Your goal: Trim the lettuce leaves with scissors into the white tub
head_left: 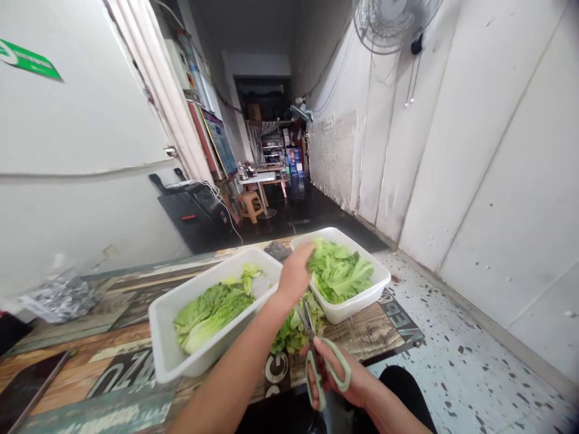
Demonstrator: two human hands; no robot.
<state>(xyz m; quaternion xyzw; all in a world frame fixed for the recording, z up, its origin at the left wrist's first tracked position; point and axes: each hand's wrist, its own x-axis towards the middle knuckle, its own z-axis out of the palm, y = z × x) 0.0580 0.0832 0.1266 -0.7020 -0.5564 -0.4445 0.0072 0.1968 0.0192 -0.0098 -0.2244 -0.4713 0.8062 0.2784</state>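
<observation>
My left hand (296, 271) reaches across to the near-left rim of the right white bin (346, 310), at the edge of the green lettuce leaves (341, 271) inside it. Its fingers are blurred and partly hidden, so whether they grip a leaf is unclear. My right hand (346, 374) holds scissors (341, 361) with pale green handles, blades pointing up and slightly parted. Beyond the blades, loose lettuce pieces (292, 331) lie on the table between the bins. The left white bin (158, 343) holds more lettuce (212, 313), with bare bottom showing at its right end.
The wood-patterned table (122, 337) carries a clear container of small wrapped items (61, 295) and a dark phone-like slab (34, 386) at left. A grey cloth-like thing (277, 250) lies behind the bins. A stool (251, 205) stands farther back; a fan (393, 24) hangs at upper right.
</observation>
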